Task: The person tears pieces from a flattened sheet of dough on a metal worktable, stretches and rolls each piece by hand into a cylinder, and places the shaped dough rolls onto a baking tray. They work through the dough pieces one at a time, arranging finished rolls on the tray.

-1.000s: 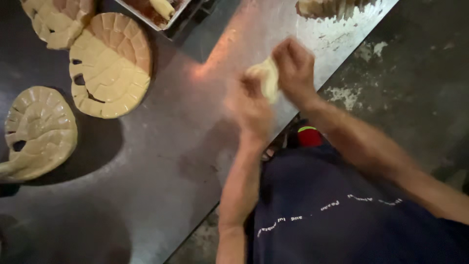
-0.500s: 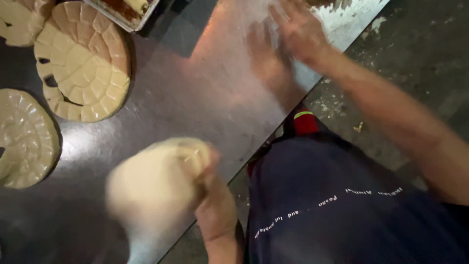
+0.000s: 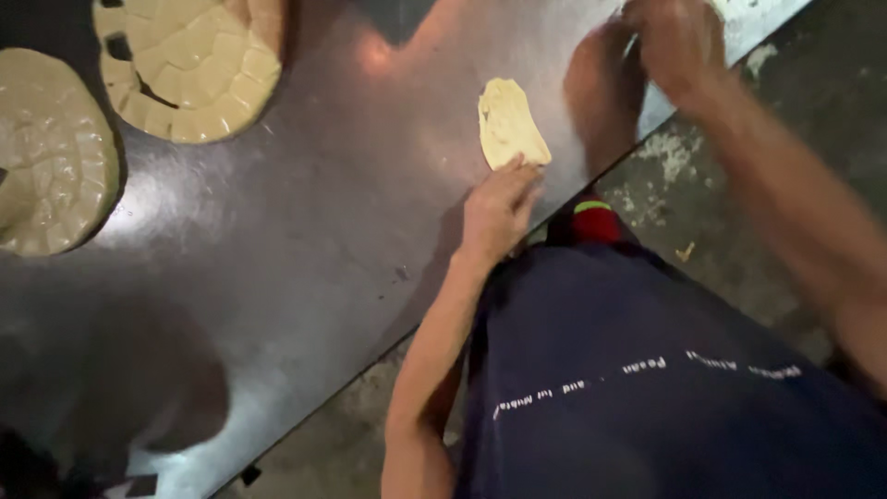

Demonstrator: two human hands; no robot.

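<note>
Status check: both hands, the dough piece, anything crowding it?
Left hand fingertips on the near end of the flat pale oval dough piece, open. Right hand blurred at the dark steel table far edge. Two scored round dough discs well apart.

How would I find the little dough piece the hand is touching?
Look at the dark shiny metal table, near its front edge. The left hand touches a small, flat, pale yellow oval of dough. Unlike the big round cracked dough discs at the far left, it is small, smooth and alone.
</note>
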